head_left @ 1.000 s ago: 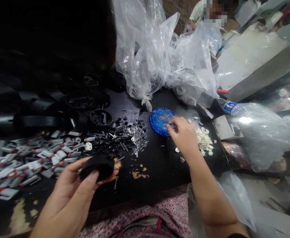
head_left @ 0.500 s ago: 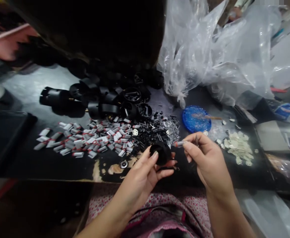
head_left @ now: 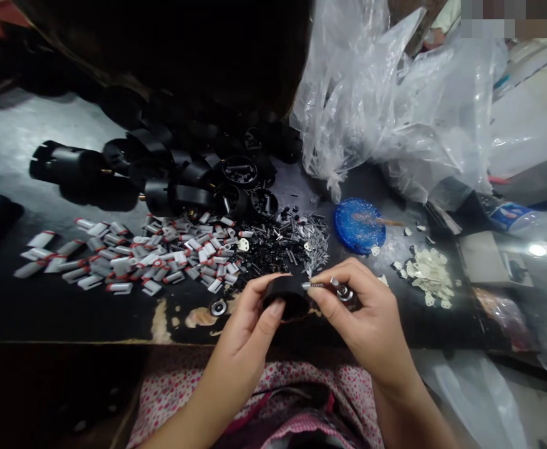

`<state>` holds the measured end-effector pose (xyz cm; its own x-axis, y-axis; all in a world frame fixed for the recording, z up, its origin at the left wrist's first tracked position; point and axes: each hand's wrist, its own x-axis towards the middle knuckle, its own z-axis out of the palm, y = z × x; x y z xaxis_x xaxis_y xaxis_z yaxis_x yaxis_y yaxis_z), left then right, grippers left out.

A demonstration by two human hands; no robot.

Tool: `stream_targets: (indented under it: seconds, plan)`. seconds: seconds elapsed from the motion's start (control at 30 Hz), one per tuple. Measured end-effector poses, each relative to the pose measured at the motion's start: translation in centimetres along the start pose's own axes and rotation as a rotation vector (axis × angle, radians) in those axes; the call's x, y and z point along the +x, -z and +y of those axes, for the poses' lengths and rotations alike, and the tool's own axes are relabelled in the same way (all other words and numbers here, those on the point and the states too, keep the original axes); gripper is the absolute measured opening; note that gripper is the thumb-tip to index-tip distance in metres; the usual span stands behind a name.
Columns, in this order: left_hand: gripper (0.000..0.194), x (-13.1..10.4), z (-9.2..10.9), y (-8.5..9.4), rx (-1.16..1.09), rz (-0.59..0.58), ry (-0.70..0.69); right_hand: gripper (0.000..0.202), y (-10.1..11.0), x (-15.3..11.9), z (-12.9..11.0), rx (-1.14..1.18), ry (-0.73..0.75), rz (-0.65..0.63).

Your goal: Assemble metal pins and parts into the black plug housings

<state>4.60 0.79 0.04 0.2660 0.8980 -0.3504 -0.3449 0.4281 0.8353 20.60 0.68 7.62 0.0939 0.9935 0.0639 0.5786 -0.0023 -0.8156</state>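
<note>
My left hand [head_left: 249,333] is wrapped round a black round plastic housing [head_left: 286,299], its open side tilted toward me. Close to the housing's right rim, my right hand [head_left: 360,312] pinches a small pin with a coil spring [head_left: 314,285] between thumb and finger. A shiny metal piece [head_left: 342,290] also lies within the right hand's curled fingers; its kind is unclear. Just beyond both hands is a heap of small grey pins [head_left: 316,246], beside dark springs [head_left: 280,249]. Grey cylinders with red rings [head_left: 156,255] are piled to the left.
More black housings [head_left: 193,196] stand behind the pile. A blue lid [head_left: 360,224] with grease and a stick [head_left: 390,222] lies right of centre, near pale flat tabs [head_left: 427,274]. Plastic bags [head_left: 348,93] hang behind. A small metal ring [head_left: 217,307] sits by the worn table edge.
My right hand has moved left to the housing's rim, and a sprung pin now shows at its fingertips. My left hand has turned the housing. The whole view has shifted slightly.
</note>
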Motion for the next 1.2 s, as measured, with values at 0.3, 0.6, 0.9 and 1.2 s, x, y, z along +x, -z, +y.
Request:
stream_targets:
  seconds: [0.3, 0.6, 0.9, 1.2]
  plan:
    - [0.019, -1.9, 0.2, 2.6, 0.077, -0.206, 0.149, 0.018, 0.6, -0.7, 1.7, 0.389, -0.273, -0.477]
    - [0.021, -2.1, 0.0, 3.1, -0.260, 0.098, 0.153, 0.018, -2.6, 0.9, 1.7, -0.228, -0.056, -0.249]
    - [0.014, -0.5, 1.6, 1.8, -0.351, 0.227, 0.060, 0.010, -4.8, 2.9, 1.8, -0.599, 0.094, -0.184]
    - [0.018, -0.2, 1.6, 1.3, -0.354, 0.162, 0.103, 0.006, -3.2, 0.3, 1.0, -0.183, 0.173, -0.133]
